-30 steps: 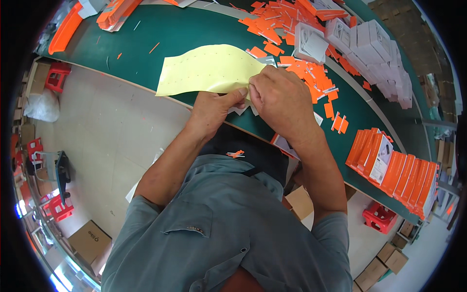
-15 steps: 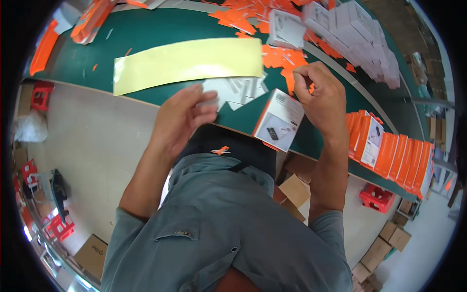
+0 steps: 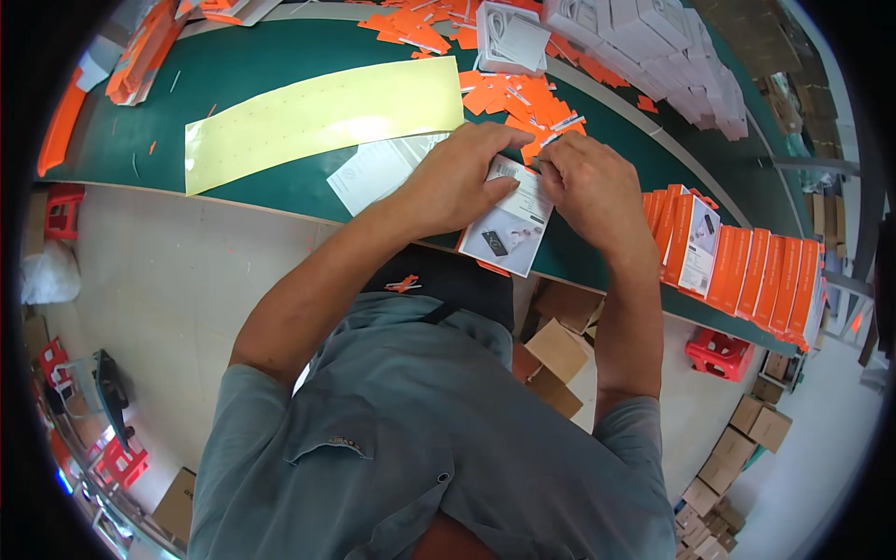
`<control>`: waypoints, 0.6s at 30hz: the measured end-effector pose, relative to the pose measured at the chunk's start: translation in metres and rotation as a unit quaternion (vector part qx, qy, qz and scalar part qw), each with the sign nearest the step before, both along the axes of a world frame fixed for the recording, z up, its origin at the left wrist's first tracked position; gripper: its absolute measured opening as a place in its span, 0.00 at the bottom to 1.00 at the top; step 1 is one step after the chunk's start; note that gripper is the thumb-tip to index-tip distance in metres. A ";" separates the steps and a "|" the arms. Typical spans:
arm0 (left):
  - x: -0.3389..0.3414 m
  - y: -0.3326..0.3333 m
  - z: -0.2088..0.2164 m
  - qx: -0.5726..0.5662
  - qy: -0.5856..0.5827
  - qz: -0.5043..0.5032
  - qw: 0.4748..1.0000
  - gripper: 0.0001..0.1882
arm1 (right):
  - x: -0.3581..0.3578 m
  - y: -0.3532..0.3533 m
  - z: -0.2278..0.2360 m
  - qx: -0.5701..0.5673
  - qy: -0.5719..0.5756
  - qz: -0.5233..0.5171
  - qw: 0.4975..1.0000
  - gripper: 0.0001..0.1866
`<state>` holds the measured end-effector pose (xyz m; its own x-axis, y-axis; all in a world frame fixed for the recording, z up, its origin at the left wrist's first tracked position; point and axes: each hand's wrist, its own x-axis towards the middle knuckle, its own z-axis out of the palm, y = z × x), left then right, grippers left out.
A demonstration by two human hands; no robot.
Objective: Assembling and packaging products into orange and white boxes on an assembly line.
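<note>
A small white box point(image 3: 504, 238) with orange sides and a printed face lies near the table's front edge. My left hand point(image 3: 462, 177) reaches over its left side, thumb on the printed face and index finger stretched past the far end, with a gap between them. At the box's far right corner, my right hand point(image 3: 593, 191) is closed in a pinch; whatever its fingertips hold is too small to make out. Left of the box, a long pale yellow sticker sheet point(image 3: 317, 126) partly covers white printed papers point(image 3: 373, 173), beside my left forearm.
Orange-sided boxes point(image 3: 747, 275) stand in a row at the right. Loose orange cards point(image 3: 509, 98) are strewn at the back, by an opened white box with a cable point(image 3: 513, 37) and stacked white boxes point(image 3: 653, 56). A red stool point(image 3: 719, 353) stands below the table.
My left hand has moved right and forward, from beside the papers onto the box. My right hand has come down against the box's far right corner, still pinched. The whole view has shifted slightly.
</note>
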<state>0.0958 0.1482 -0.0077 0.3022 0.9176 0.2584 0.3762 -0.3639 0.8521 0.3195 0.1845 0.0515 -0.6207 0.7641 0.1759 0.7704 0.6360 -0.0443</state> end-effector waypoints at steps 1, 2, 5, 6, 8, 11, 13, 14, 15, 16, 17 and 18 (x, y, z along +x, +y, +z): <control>0.002 0.003 -0.002 0.005 0.006 -0.006 1.000 0.29 | -0.001 0.001 0.000 0.002 -0.014 0.001 1.000 0.04; 0.003 0.005 -0.003 0.005 0.006 -0.007 1.000 0.29 | 0.000 0.001 -0.001 0.005 -0.027 0.003 1.000 0.05; 0.004 0.012 -0.003 -0.073 0.008 -0.050 0.996 0.33 | 0.001 0.001 -0.003 0.006 -0.027 0.012 1.000 0.05; 0.004 0.014 -0.003 -0.073 0.009 -0.050 0.996 0.33 | 0.001 0.001 -0.003 0.007 -0.027 0.017 0.999 0.05; 0.003 0.018 0.000 -0.087 0.014 -0.065 0.994 0.34 | 0.000 0.001 -0.002 0.003 -0.030 0.019 0.999 0.05; 0.001 0.021 0.000 -0.101 0.011 -0.084 0.991 0.34 | -0.002 -0.001 -0.001 -0.005 -0.037 0.022 0.999 0.05; 0.001 0.023 -0.001 -0.117 -0.003 -0.106 0.987 0.35 | -0.003 -0.003 -0.003 0.003 -0.032 0.018 0.999 0.05; 0.000 0.024 0.000 -0.117 -0.002 -0.107 0.987 0.35 | -0.003 -0.005 -0.004 0.007 -0.030 0.017 0.999 0.05; 0.000 0.025 0.001 -0.117 0.018 -0.107 0.987 0.35 | -0.002 -0.006 -0.004 0.007 -0.030 0.016 0.999 0.05; -0.001 0.025 0.001 -0.117 0.039 -0.108 0.986 0.35 | 0.000 -0.009 -0.004 -0.011 -0.013 0.014 1.000 0.07; -0.001 0.025 0.002 -0.117 0.060 -0.109 0.985 0.36 | 0.002 -0.012 -0.004 -0.029 0.005 0.011 0.999 0.10; -0.001 0.025 0.000 -0.117 0.060 -0.108 0.985 0.36 | 0.003 -0.015 -0.004 -0.047 0.023 0.010 0.999 0.12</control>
<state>0.0945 0.1732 -0.0074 0.5122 0.8588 -0.0020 0.4149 -0.2454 0.8762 0.3223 0.1700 0.0472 -0.6291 0.7660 0.1321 0.7533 0.6427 -0.1395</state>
